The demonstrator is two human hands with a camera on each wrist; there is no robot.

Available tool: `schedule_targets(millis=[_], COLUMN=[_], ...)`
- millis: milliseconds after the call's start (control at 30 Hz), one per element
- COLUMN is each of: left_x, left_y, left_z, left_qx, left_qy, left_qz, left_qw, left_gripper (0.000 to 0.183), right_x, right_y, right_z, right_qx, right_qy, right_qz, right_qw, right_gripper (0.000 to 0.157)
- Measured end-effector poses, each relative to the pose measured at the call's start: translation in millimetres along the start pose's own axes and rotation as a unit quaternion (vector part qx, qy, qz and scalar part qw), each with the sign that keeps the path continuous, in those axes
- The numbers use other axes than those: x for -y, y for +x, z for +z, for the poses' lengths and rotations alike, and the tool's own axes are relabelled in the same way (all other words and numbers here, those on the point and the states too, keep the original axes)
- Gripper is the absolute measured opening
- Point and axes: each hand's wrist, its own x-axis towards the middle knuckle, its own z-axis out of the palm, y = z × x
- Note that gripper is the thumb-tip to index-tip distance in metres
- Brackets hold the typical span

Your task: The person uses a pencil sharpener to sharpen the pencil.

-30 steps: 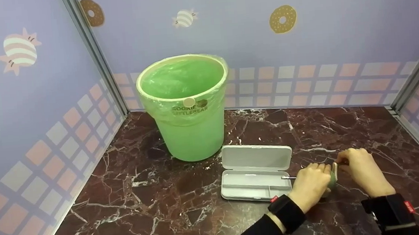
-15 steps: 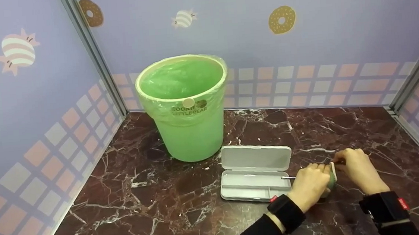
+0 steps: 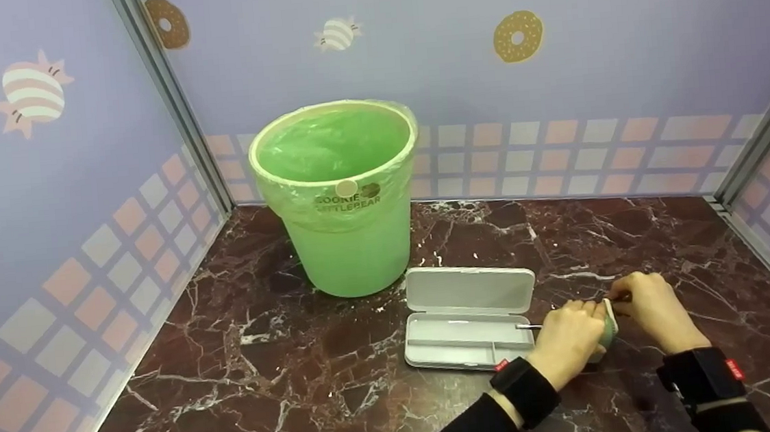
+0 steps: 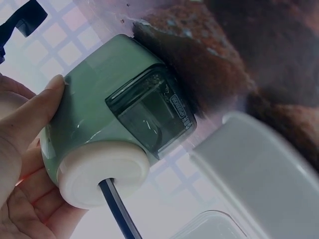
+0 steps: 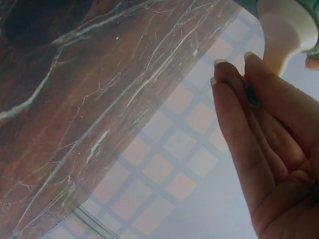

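Note:
My left hand (image 3: 568, 339) grips a green hand-crank pencil sharpener (image 4: 92, 99), its thumb and fingers round the body. A dark pencil (image 4: 119, 211) sticks out of the hole in the sharpener's cream front ring; its outer end shows over the pencil box in the head view. On the sharpener's far side, my right hand (image 3: 657, 311) pinches the small green knob (image 5: 252, 97) of the cream crank (image 5: 279, 37). Most of that knob is hidden by the fingers. The sharpener's dark clear shavings window (image 4: 152, 117) faces the left wrist camera.
Left of my hands lies an open grey-white pencil box (image 3: 471, 290) with divided compartments. Behind it stands a green waste bin (image 3: 354, 259) lined with a clear bag. Small pale crumbs are scattered on the dark marbled tabletop (image 3: 268, 390). Patterned panels (image 3: 450, 87) enclose the back and sides.
My right hand has shifted slightly left, still on the crank, whose angle has altered a little. The left hand stays in place on the sharpener.

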Motion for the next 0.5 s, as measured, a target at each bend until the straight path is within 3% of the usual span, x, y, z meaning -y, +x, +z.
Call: schedule_targets(millis=[200, 500], left_x=[-0.8, -0.5], left_y=[0.1, -0.7], left_z=[-0.1, 0.6], left_qx=[0.001, -0.006], left_qy=[-0.003, -0.013], left_qz=[-0.005, -0.007], left_qw=[1.0, 0.9999], left_gripper=[0.067, 0.065], right_x=[-3, -13], right_y=[1, 5], right_z=[4.8, 17.5], right_qx=[0.013, 0.043], right_qy=[-0.003, -0.019], right_qz=[0.006, -0.028], right_qw=[1.0, 0.999], right_gripper=[0.009, 0.016])
